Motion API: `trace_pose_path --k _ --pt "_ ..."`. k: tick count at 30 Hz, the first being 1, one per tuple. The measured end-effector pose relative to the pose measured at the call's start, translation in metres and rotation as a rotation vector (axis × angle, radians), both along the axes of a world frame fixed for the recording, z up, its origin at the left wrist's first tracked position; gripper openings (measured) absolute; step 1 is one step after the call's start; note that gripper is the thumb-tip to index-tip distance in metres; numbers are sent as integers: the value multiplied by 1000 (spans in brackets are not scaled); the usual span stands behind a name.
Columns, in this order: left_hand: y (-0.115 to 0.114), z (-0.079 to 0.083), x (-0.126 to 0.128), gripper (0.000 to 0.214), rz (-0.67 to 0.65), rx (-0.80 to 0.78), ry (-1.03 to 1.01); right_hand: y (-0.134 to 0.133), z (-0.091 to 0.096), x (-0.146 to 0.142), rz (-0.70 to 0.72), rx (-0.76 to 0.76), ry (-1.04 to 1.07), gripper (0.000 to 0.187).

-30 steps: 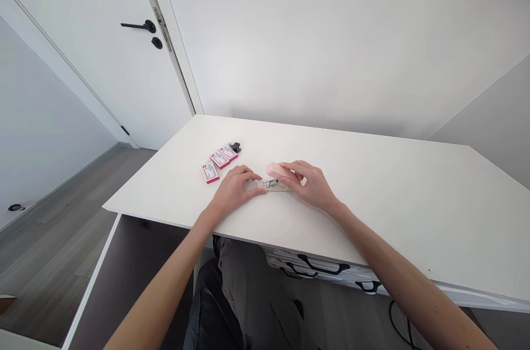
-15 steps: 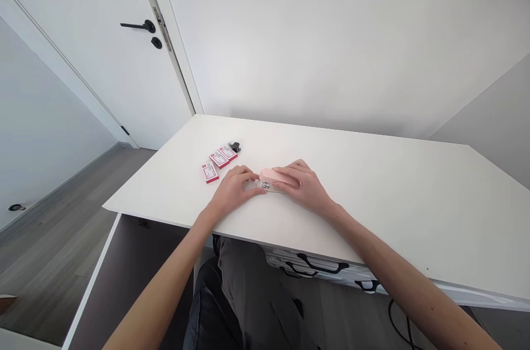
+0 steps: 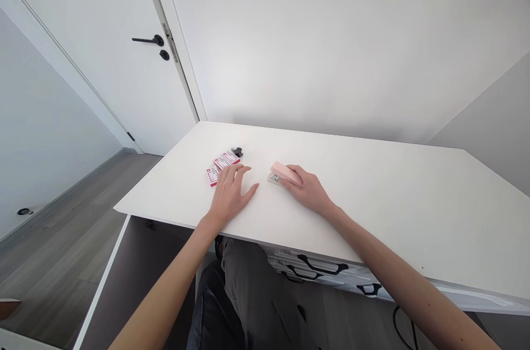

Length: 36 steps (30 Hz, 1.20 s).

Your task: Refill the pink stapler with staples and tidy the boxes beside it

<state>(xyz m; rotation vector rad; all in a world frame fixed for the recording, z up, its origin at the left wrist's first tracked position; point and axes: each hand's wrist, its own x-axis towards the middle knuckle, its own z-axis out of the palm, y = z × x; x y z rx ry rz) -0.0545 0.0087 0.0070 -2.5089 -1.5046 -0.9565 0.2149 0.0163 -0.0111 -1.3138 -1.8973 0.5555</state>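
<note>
My right hand (image 3: 309, 189) is wrapped round a pink stapler (image 3: 283, 170) on the white tabletop. The stapler's pale base carries a small patterned label near its left end. To the left of it, my left hand (image 3: 230, 191) is open with its fingers apart, touching no part of the stapler. Small red-and-white boxes (image 3: 212, 174) lie just beyond that hand, partly covered by its fingers. Behind the boxes is a small black-and-silver object (image 3: 237, 152), perhaps a staple remover or a clip.
The white tabletop (image 3: 372, 217) has its front edge close to my legs. Drawers with black handles (image 3: 323, 265) sit below it. A white wall rises behind, and a white door with a black lever handle (image 3: 149, 40) is at the left.
My left hand has let go of the stapler and moved left toward the boxes, its fingers spreading. My right hand still holds the stapler. The view has shifted slightly.
</note>
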Motion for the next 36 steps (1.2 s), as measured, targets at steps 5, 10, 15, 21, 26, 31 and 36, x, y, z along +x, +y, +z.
trace_pose_path --k 5,10,15,21,26,31,36 --pt "-11 -6 -26 61 290 4 -24 -4 -4 5 -64 -85 122 54" --pt "-26 -14 -50 67 368 -187 31 -15 -8 11 -84 -160 186 68" --pt "-54 -14 -42 70 240 -215 66 -33 -7 18 -20 -195 230 84" --pt "-65 -8 -3 69 -79 -277 73 -47 -15 25 125 -221 326 102" --pt "-47 -1 35 69 -231 -339 36 -51 -21 27 187 -208 399 102" --pt "-29 -2 57 72 -279 -408 10 -53 -17 26 166 -137 351 94" --pt "-23 -4 68 71 -344 -378 16 -54 -13 24 151 -125 332 93"
